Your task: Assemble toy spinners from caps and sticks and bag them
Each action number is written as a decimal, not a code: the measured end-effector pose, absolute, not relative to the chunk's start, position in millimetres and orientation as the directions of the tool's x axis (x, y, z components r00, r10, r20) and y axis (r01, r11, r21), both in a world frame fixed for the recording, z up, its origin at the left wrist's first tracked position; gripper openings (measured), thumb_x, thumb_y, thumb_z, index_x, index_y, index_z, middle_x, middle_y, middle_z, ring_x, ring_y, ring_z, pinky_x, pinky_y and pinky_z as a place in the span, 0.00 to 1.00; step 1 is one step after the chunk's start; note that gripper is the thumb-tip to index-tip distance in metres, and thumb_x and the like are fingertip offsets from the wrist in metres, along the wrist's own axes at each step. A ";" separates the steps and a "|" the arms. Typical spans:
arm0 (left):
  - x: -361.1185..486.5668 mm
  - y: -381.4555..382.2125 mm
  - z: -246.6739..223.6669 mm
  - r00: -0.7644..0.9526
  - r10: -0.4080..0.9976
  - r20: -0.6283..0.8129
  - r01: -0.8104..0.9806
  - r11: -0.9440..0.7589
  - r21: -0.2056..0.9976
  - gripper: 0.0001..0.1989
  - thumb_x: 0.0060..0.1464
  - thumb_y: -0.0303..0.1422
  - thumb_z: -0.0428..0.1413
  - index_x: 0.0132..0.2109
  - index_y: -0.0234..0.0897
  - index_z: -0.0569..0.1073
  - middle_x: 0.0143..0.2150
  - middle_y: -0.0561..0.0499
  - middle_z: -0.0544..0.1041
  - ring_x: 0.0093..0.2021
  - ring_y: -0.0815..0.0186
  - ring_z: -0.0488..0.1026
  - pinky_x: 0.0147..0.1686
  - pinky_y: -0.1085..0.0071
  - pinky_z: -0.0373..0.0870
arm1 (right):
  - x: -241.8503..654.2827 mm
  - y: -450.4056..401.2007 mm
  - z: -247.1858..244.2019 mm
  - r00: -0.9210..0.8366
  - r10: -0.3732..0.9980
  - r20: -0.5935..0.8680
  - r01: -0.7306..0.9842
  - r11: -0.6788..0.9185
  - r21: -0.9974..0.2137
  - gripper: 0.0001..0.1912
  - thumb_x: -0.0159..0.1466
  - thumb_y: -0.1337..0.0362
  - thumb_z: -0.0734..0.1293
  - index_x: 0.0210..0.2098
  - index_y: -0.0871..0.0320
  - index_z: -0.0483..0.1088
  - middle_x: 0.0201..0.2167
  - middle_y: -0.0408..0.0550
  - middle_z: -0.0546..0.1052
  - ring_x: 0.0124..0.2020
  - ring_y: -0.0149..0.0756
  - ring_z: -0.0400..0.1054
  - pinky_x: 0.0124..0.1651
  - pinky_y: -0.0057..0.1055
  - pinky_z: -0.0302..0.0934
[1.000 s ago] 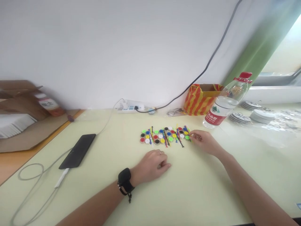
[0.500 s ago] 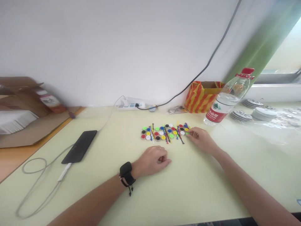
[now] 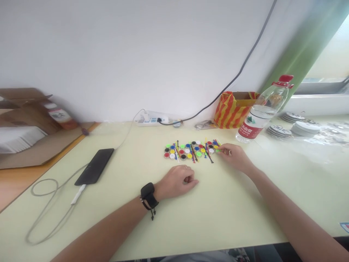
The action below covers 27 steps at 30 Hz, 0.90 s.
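Note:
On the pale green table, small round coloured discs lie in neat rows, in red, yellow, blue, green, black and white. Thin coloured plastic sticks with arrow-like tips lie in bunches between the groups of discs. At the right end of the rows my right hand has its thumb and forefinger pinched on a green disc, which is partly hidden by the fingertips. My left hand rests on the table in front of the discs, fingers curled into a loose fist, with nothing visible in it.
A water bottle and a striped bag stand behind my right hand. Stacks of white discs are at the right. A phone with a cable lies left, near a cardboard box. A power strip sits by the wall.
The view has shifted slightly. My right hand remains pinched at the green disc at the end of the rows. My left hand stays curled in the same place.

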<state>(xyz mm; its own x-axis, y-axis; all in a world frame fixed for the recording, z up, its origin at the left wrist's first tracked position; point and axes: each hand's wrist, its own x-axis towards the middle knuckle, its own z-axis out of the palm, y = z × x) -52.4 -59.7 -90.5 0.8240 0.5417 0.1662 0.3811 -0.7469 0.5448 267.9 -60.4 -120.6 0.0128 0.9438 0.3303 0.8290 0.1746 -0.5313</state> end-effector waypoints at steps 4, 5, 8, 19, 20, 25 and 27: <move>-52.6 -59.3 -90.0 0.812 0.561 0.162 0.388 -0.727 0.567 0.14 0.63 0.37 0.55 0.29 0.39 0.63 0.28 0.54 0.69 0.31 0.65 0.65 0.33 0.69 0.59 | 263.0 -62.2 -113.3 0.015 0.931 0.365 0.814 0.201 -0.545 0.13 0.65 0.54 0.65 0.38 0.55 0.77 0.32 0.49 0.80 0.29 0.38 0.68 0.35 0.35 0.63; -52.7 -59.1 -90.0 0.805 0.570 0.164 0.388 -0.716 0.581 0.14 0.63 0.37 0.55 0.30 0.39 0.63 0.28 0.54 0.69 0.31 0.66 0.65 0.33 0.69 0.60 | 260.1 -63.7 -109.8 0.026 0.924 0.382 0.800 0.210 -0.562 0.13 0.65 0.53 0.66 0.38 0.55 0.77 0.33 0.50 0.80 0.29 0.38 0.68 0.35 0.35 0.63; -53.3 -58.1 -90.4 0.759 0.624 0.184 0.389 -0.662 0.640 0.11 0.63 0.38 0.55 0.33 0.39 0.66 0.31 0.54 0.70 0.32 0.66 0.65 0.33 0.69 0.61 | 245.0 -71.4 -96.5 0.047 0.915 0.402 0.718 0.249 -0.650 0.15 0.65 0.50 0.67 0.39 0.55 0.77 0.32 0.49 0.79 0.28 0.37 0.67 0.33 0.34 0.62; -50.3 -54.1 -96.2 0.689 0.671 0.275 0.359 -0.645 0.674 0.19 0.56 0.38 0.64 0.53 0.42 0.71 0.45 0.51 0.75 0.34 0.66 0.66 0.36 0.68 0.65 | 169.4 -94.2 -105.8 -0.382 0.888 0.255 0.609 0.450 -0.653 0.04 0.67 0.63 0.66 0.38 0.55 0.74 0.30 0.44 0.74 0.30 0.33 0.65 0.33 0.29 0.58; -49.6 -54.2 -95.8 0.704 0.654 0.276 0.351 -0.659 0.666 0.17 0.57 0.36 0.64 0.52 0.42 0.73 0.44 0.51 0.76 0.34 0.66 0.66 0.36 0.69 0.65 | 167.3 -94.5 -108.9 -0.384 0.889 0.250 0.618 0.448 -0.646 0.04 0.67 0.65 0.66 0.37 0.55 0.74 0.29 0.43 0.73 0.29 0.33 0.64 0.33 0.29 0.57; -47.0 -53.4 -95.5 0.719 0.628 0.296 0.335 -0.687 0.644 0.09 0.58 0.32 0.61 0.47 0.40 0.75 0.37 0.53 0.76 0.33 0.66 0.67 0.34 0.70 0.63 | 165.6 -95.2 -114.7 -0.306 0.918 0.253 0.622 0.394 -0.677 0.03 0.65 0.67 0.67 0.38 0.55 0.73 0.26 0.40 0.72 0.26 0.31 0.62 0.30 0.28 0.55; -46.5 -52.8 -96.3 0.711 0.634 0.303 0.341 -0.688 0.641 0.10 0.58 0.33 0.62 0.47 0.40 0.75 0.35 0.53 0.75 0.33 0.66 0.67 0.33 0.70 0.63 | 166.6 -94.9 -114.3 -0.294 0.922 0.253 0.595 0.384 -0.706 0.03 0.65 0.66 0.67 0.39 0.55 0.73 0.26 0.40 0.72 0.26 0.31 0.62 0.29 0.27 0.56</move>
